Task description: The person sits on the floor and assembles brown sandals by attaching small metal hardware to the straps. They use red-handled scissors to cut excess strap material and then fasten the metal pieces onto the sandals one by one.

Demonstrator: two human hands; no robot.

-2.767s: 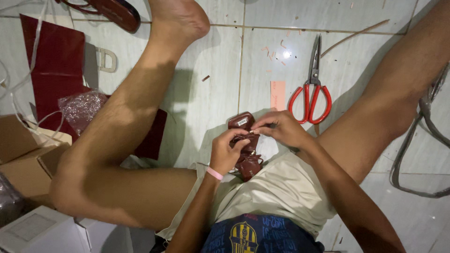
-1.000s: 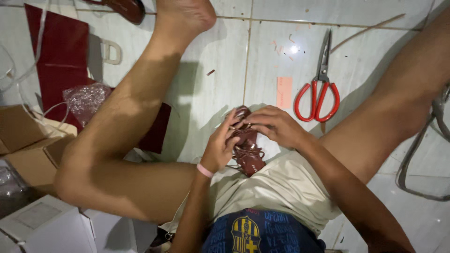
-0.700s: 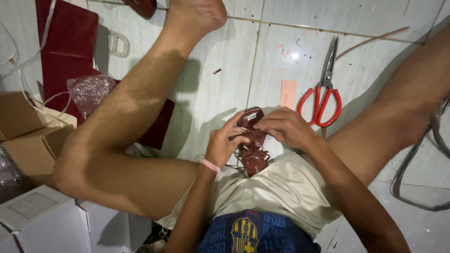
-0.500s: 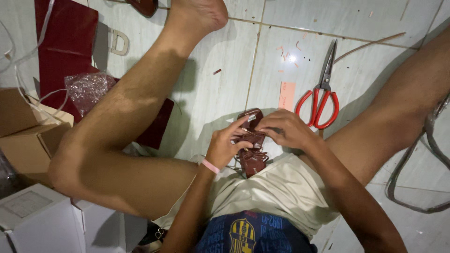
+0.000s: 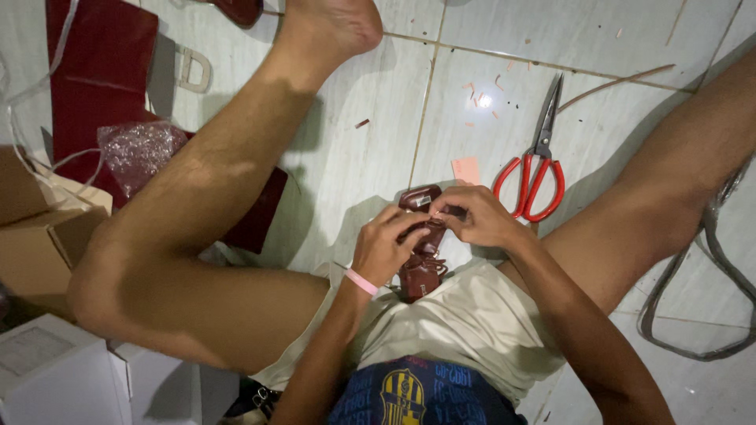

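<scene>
Brown leather piece (image 5: 422,250), small and stitched, perhaps a strap or pouch, sits between the seated person's thighs, its lower end resting against the pale shorts (image 5: 449,338) and its upper end raised toward the tiled floor (image 5: 362,165). Both hands meet on its top part. The left hand (image 5: 383,250), with a pink band at the wrist, curls its fingers closed around the left side of the piece, steadying it against the lap. The right hand (image 5: 475,220) pinches shut on the upper end from the other side, fingertips pressed together there as if working a fold or a fastening; what exactly lies under the fingertips is hidden.

Red-handled scissors (image 5: 535,161) lie on the floor just beyond the right hand, blades pointing away, within easy reach. A small pink offcut (image 5: 466,169) lies beside them, with tiny scraps scattered farther out. Toward the left edge of the floor are dark red sheets (image 5: 98,71), a crumpled clear bag (image 5: 138,153), and brown cardboard boxes (image 5: 39,236); white boxes (image 5: 55,378) stand at the near left corner. A grey looped strap (image 5: 701,315) curves along the right side, behind the right leg.
</scene>
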